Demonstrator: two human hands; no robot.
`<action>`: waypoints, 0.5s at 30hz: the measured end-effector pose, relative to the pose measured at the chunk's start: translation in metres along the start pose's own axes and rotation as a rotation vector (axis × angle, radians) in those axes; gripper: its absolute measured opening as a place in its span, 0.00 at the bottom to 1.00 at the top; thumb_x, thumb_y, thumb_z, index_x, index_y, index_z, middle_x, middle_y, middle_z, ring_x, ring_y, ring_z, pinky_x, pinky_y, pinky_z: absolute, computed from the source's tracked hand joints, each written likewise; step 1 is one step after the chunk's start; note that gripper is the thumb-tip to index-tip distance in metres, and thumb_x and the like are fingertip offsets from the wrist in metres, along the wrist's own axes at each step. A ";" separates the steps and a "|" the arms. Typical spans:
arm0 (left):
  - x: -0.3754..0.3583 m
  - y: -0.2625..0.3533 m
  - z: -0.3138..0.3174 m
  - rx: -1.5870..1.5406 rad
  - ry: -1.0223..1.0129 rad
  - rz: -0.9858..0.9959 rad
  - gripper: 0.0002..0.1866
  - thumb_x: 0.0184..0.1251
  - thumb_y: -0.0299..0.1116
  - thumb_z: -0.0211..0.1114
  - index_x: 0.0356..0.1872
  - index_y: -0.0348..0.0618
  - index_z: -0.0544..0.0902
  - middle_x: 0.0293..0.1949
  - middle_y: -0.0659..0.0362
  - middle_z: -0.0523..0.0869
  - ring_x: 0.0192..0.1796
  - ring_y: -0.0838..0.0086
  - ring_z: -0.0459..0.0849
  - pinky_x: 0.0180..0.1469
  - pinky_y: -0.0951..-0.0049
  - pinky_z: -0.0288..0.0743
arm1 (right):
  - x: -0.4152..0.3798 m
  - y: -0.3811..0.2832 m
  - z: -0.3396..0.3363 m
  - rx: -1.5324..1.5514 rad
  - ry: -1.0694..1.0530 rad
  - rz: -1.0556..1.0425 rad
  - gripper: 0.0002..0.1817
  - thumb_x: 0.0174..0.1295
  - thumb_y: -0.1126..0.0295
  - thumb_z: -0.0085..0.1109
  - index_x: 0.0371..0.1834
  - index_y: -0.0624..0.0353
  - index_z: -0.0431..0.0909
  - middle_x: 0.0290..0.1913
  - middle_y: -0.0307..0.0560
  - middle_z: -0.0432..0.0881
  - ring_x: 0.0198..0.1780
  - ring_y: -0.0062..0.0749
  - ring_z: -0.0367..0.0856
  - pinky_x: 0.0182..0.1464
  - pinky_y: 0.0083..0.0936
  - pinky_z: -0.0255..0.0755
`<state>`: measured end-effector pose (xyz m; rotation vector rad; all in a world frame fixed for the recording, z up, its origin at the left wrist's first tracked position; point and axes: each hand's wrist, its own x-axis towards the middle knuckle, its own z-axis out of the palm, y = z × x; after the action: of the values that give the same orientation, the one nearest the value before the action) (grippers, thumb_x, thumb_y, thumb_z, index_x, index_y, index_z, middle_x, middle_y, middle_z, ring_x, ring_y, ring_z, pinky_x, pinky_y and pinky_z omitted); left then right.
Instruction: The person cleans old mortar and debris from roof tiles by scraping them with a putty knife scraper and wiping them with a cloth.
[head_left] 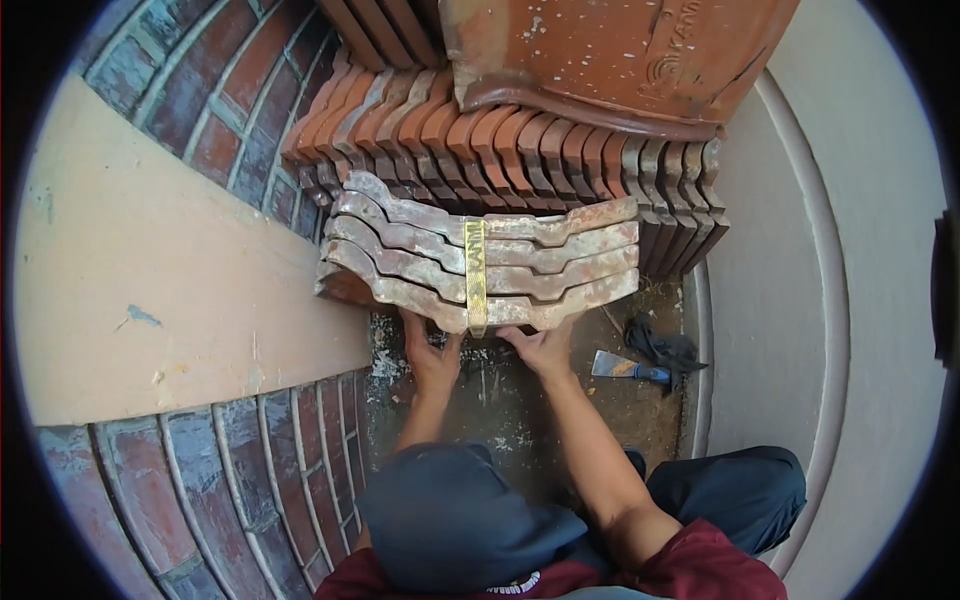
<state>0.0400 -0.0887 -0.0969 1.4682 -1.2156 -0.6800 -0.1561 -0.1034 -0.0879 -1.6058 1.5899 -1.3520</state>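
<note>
A bundle of several curved clay tiles point(400, 235), bound by a yellow printed strap point(476, 275), lies in the middle of the view. My left hand point(432, 358) is at the bundle's lower edge, left of the strap, its fingertips hidden under the tiles. Just right of the strap, my right hand point(541, 350) is at the same edge, thumb on the near side and its other fingers out of sight beneath. Both hands are curled round the bottom tile. Behind the bundle stands a long row of orange tiles point(500, 150).
A large orange tile point(600, 60) leans over the row. On the floor at the right lie a putty knife point(630, 368) and a dark cloth point(665, 345). Brick walling point(200, 480) with a beige panel point(170, 280) borders the left, a pale wall point(780, 300) the right.
</note>
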 end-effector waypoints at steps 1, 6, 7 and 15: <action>-0.002 0.001 -0.002 0.010 0.003 0.003 0.52 0.60 0.31 0.78 0.79 0.26 0.55 0.77 0.33 0.63 0.78 0.46 0.66 0.77 0.60 0.60 | -0.003 0.005 0.004 0.085 0.015 0.018 0.81 0.41 0.53 0.90 0.77 0.75 0.25 0.72 0.74 0.59 0.71 0.57 0.66 0.73 0.42 0.61; -0.003 0.038 -0.009 0.079 0.012 0.062 0.54 0.61 0.33 0.78 0.80 0.25 0.51 0.80 0.31 0.55 0.83 0.44 0.56 0.80 0.58 0.53 | 0.007 -0.026 -0.018 0.052 0.028 0.019 0.79 0.38 0.49 0.91 0.78 0.74 0.35 0.71 0.73 0.61 0.70 0.54 0.67 0.73 0.43 0.61; -0.007 0.039 -0.007 0.063 0.018 0.073 0.53 0.61 0.33 0.78 0.80 0.24 0.51 0.80 0.30 0.55 0.82 0.43 0.57 0.80 0.57 0.54 | 0.010 -0.034 -0.021 0.101 0.058 0.038 0.78 0.37 0.52 0.92 0.78 0.75 0.37 0.70 0.72 0.62 0.71 0.53 0.66 0.73 0.42 0.61; -0.007 0.027 0.006 0.098 0.115 0.068 0.49 0.61 0.28 0.77 0.78 0.22 0.56 0.77 0.29 0.61 0.81 0.39 0.60 0.79 0.56 0.55 | 0.002 -0.001 -0.002 0.114 0.120 0.015 0.81 0.36 0.57 0.93 0.78 0.78 0.31 0.74 0.70 0.55 0.74 0.48 0.60 0.75 0.38 0.59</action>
<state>0.0236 -0.0825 -0.0749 1.5189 -1.2179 -0.4893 -0.1581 -0.1048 -0.0852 -1.4675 1.5590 -1.5278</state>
